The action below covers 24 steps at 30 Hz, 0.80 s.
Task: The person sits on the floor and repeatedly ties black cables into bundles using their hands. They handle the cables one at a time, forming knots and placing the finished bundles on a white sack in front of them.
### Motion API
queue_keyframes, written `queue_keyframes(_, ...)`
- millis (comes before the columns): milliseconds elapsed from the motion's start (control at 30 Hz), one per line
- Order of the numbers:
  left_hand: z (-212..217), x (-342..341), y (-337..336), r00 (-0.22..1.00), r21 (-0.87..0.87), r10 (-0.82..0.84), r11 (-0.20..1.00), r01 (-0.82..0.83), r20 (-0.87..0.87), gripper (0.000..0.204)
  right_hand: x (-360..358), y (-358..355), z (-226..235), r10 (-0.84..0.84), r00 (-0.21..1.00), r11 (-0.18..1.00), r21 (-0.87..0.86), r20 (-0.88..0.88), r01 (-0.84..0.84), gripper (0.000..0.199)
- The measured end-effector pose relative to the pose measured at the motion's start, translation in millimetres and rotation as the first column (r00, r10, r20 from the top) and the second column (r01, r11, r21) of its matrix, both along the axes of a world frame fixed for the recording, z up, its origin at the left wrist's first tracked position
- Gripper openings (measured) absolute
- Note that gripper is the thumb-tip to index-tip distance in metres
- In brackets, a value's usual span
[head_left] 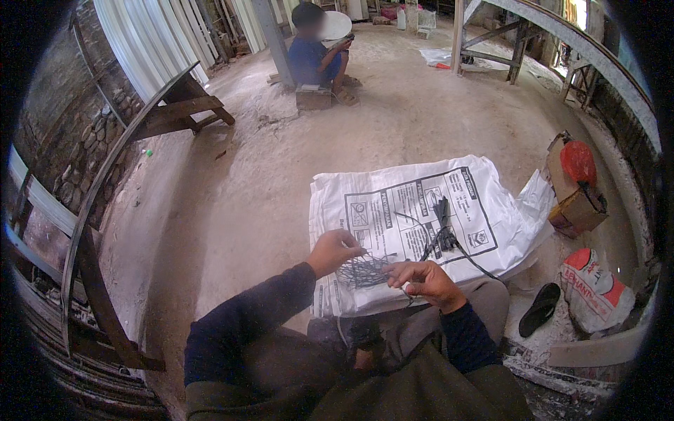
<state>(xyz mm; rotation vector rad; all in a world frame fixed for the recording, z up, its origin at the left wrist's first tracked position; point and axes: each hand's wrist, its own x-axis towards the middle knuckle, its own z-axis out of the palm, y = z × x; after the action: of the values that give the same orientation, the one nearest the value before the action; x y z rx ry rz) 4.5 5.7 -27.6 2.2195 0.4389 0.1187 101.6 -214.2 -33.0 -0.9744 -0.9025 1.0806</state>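
Observation:
A white printed woven sack [330, 189] lies flat in front of my crossed legs. Over its near edge stretches a dark, loose mesh of thin cord [364, 272], between my two hands. My left hand [335, 252] pinches the mesh at its upper left side, thumb against fingers. At the mesh's right end, my right hand [430, 282] is closed with bent fingers on the cord; the exact strand is too small to make out. Farther up the sack rests a tied bundle of black cord [442, 240], with one long strand trailing right toward my knee.
A person [309, 59] sits on a low block beside a post, far ahead. To my right are a cardboard box [572, 186] with a red bag [578, 163], a black sandal [540, 310] and a crumpled red-and-white sack [597, 302]. Wooden benches [175, 112] stand along the left.

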Motion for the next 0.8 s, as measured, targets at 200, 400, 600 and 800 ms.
queue_keyframes(200, -1.3, -2.3, -14.7, 0.991, -0.041, -0.134, 0.99, 0.134, 0.015, 0.017, 4.1, 2.6, -14.2, -0.294, 0.952, 0.95, -0.135, -0.078, 0.283, 0.017)
queue_keyframes(400, 9.3, 2.4, -34.2, 0.846, -0.176, -0.532, 0.835, 0.522, -0.017, 0.014, 13.0, 12.4, -40.8, -0.508, 0.792, 0.8, -0.154, 0.338, 0.58, 0.013)
queue_keyframes(600, 9.9, 1.3, -39.8, 0.633, -0.389, -0.765, 0.55, 0.739, 0.119, 0.009, 20.7, 11.8, -46.0, -0.584, 0.396, 0.589, 0.034, 0.708, 0.808, 0.01)
queue_keyframes(800, 25.4, 1.3, -21.3, 0.912, -0.396, -0.404, 0.828, 0.396, 0.068, 0.012, 30.5, 3.0, -34.0, -0.629, 0.27, 0.499, 0.112, 0.729, 0.86, 0.017)
